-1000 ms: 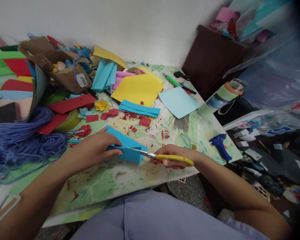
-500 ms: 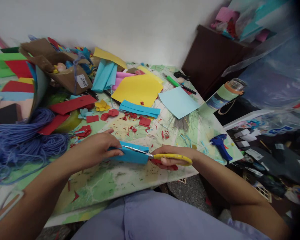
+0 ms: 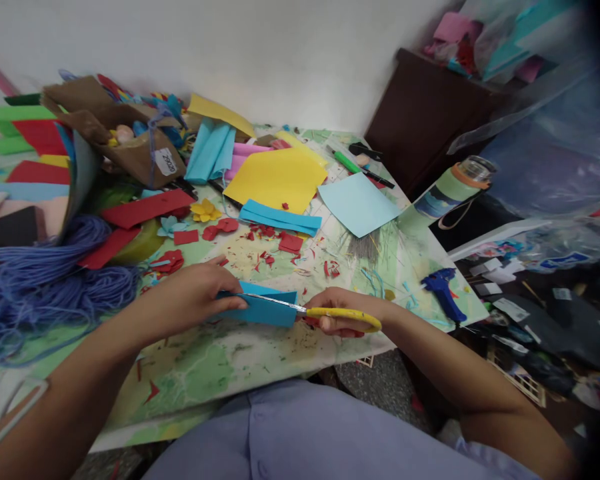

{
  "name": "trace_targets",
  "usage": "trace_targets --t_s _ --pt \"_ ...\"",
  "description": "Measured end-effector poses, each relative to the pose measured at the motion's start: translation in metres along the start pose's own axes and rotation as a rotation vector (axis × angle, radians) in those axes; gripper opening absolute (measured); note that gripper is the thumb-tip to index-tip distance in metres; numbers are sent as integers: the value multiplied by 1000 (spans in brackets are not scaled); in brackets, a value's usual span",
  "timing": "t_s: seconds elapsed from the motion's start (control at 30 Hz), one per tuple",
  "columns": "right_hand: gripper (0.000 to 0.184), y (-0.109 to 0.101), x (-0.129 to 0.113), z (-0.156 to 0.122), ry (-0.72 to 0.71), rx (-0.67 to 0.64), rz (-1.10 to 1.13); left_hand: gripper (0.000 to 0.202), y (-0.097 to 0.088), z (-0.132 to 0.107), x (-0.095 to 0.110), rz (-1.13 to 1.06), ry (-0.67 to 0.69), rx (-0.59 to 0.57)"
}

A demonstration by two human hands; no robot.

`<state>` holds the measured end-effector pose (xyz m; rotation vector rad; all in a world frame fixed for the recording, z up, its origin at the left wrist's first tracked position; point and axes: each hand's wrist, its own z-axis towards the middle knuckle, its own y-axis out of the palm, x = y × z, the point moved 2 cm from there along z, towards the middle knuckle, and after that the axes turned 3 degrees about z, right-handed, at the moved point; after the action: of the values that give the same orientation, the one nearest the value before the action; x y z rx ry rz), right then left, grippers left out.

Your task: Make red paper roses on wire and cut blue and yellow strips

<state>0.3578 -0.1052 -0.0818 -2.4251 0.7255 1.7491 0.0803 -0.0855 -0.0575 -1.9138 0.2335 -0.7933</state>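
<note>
My left hand pinches the left end of a blue felt sheet low over the table. Through the handles of a pair of scissors with yellow grips go the fingers of my right hand. The blades reach left along the blue sheet, their tips close to my left thumb; a slit separates a narrow upper strip from the wider lower part. Something red shows under my right hand, partly hidden. Beyond the hands lie red scraps, blue strips and a yellow sheet.
Blue yarn and a brown paper box crowd the left side. A pale blue sheet lies over thin wires. At the right edge are a blue glue gun and a bottle.
The scissor handles have tilted slightly and drawn closer together, and the cut in the blue sheet looks wider at its right end. My left hand stays nearly still.
</note>
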Motion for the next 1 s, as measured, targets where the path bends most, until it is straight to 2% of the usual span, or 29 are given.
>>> trace_targets --t_s 0.13,0.27,0.43,0.7,0.87,1.0 --pt "51 -2 1 -1 14 12 8 30 0 -3 -2 -12 30 38" --pt "49 -5 2 -5 -5 23 -13 36 -8 -12 -10 -5 -37 120" --pt "49 -6 0 -7 -37 -11 -62 38 -16 -17 -13 -13 -43 67" --pt "51 -1 -8 1 -114 -113 -115 30 -14 -11 0 -16 -16 50" --pt "55 0 -8 5 -127 -111 -148 29 -15 -8 2 -1 2 57" --pt "54 1 -4 6 -86 -86 -109 29 -16 -9 2 -11 11 56"
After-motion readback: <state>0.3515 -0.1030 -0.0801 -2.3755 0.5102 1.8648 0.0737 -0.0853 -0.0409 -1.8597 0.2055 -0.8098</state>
